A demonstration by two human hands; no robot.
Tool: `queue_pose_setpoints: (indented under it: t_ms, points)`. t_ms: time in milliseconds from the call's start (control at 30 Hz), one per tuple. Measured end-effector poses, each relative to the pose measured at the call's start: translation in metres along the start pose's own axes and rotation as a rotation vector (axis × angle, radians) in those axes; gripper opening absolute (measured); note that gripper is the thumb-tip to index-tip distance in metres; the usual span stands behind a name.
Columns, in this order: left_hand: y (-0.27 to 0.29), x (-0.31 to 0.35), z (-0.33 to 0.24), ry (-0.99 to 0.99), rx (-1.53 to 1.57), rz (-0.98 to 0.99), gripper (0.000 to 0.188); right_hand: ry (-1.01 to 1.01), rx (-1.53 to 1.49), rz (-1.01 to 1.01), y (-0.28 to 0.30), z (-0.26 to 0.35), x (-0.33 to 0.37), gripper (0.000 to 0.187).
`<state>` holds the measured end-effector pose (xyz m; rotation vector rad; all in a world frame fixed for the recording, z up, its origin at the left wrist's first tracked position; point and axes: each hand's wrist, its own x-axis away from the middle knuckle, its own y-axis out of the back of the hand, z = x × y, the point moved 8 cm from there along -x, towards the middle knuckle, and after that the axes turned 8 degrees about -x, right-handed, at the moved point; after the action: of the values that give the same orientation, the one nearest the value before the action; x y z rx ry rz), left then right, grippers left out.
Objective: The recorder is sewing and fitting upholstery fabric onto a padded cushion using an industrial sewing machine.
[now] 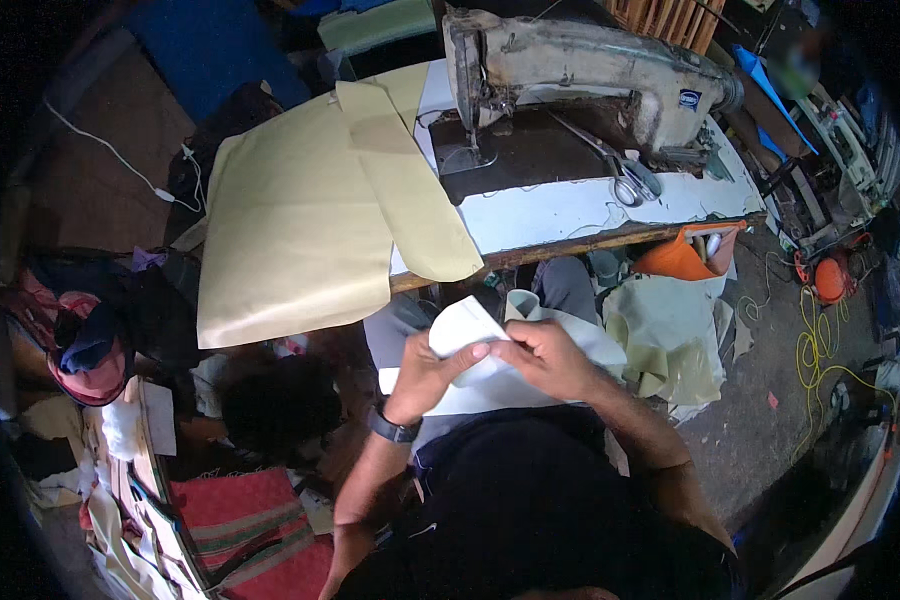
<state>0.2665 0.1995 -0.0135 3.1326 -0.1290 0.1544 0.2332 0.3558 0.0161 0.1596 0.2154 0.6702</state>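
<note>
We see a folded white piece of sheet material (467, 322) held up in front of the body, above the lap and just short of the table edge. Both hands have it pinched: the left hand (432, 375) grips its lower left side, thumb laid across the face and pointing right, while the right hand (550, 358) closes on its right edge, thumb reaching in until the two thumb tips nearly meet. We cannot make out every finger, since some curl behind the piece. The forearms come up from below and converge, elbows apart, with a dark watch (394, 428) on the left wrist. Under the hands, more white material (495, 393) lies over the lap.

Farther out, at the right of the table's (530, 218) front edge, we find an open orange pouch (670, 258), with a few pale objects (713, 243) in its mouth, too small for us to identify. Below it, pale sheets (670, 325) hang crumpled. On the tabletop stands a sewing machine (590, 65), with metal scissors (626, 188) lying before its base. Left of the machine we see a large cream sheet (290, 220) draped over the edge, a narrower cream strip (410, 190) overlapping it.
</note>
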Motion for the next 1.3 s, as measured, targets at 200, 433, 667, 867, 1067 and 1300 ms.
queue_pose_setpoints:
  t_ms: [200, 433, 667, 867, 1067, 1300]
  points:
    - [0.003, -0.005, 0.035, 0.04, 0.111, -0.146, 0.024, 0.139, 0.186, -0.222, 0.018, 0.006, -0.011, 0.031]
    - [0.005, -0.02, 0.039, 0.109, 0.314, -0.191, 0.025, 0.344, 0.377, -0.323, 0.024, 0.033, -0.001, 0.016]
    - [-0.005, -0.016, 0.038, 0.096, 0.329, -0.157, 0.024, 0.357, 0.514, -0.362, 0.017, 0.029, -0.002, 0.019]
    - [-0.01, -0.014, 0.035, 0.107, 0.333, -0.14, 0.027, 0.424, 0.513, -0.34, 0.014, 0.018, 0.002, 0.012]
    - [-0.002, -0.003, 0.031, 0.075, 0.178, -0.172, 0.033, 0.062, -0.142, -0.439, 0.057, -0.025, 0.001, 0.022]
    - [0.097, 0.037, 0.004, -0.103, 0.289, -0.547, 0.032, -0.005, 0.854, -0.029, 0.049, -0.095, 0.033, 0.088]
